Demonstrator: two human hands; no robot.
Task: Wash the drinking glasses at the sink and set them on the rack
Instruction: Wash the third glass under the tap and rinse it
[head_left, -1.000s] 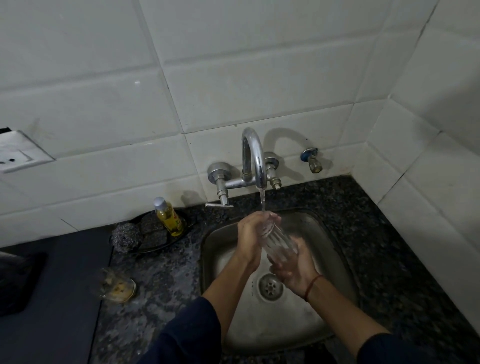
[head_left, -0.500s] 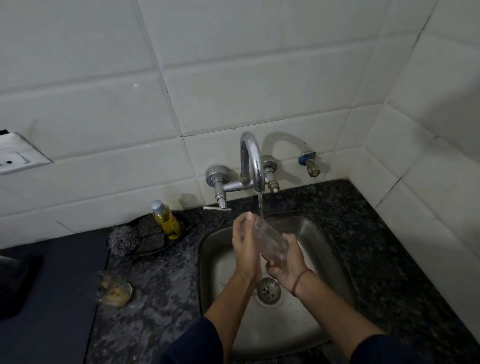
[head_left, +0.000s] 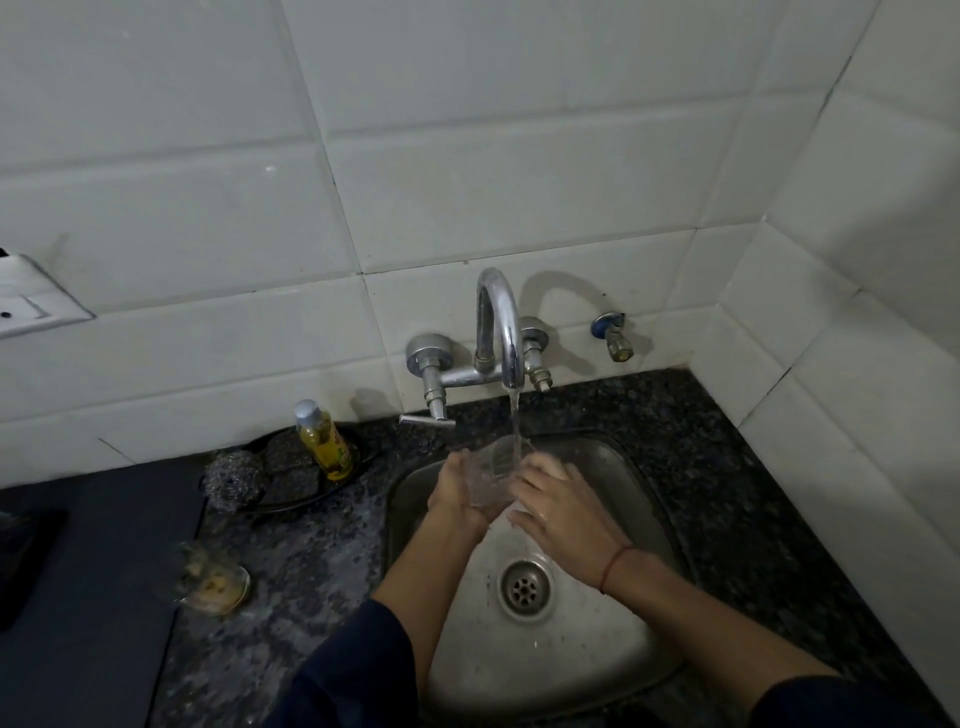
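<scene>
Head view looks down at a dark speckled surface (head_left: 701, 467) with a metal sink (head_left: 597, 649) set in it. Water runs from the tap (head_left: 501, 322). The left hand (head_left: 457, 493) and right hand (head_left: 561, 509) hold a clear glass (head_left: 493, 473) under the water, over the sink, with fingers curled round its sides.

The glass (head_left: 493, 475) under the tap (head_left: 498, 322), over the sink (head_left: 623, 649) — held between left hand (head_left: 457, 493) and right hand (head_left: 561, 514)
I see the drain (head_left: 524, 584) nearer me than the hands; left of the sink on the counter (head_left: 311, 571), a bottle (head_left: 324, 441) and scourer (head_left: 234, 475) sit on a dish (head_left: 296, 496) by the wall — a second glass (head_left: 213, 582) sits nearer me
</scene>
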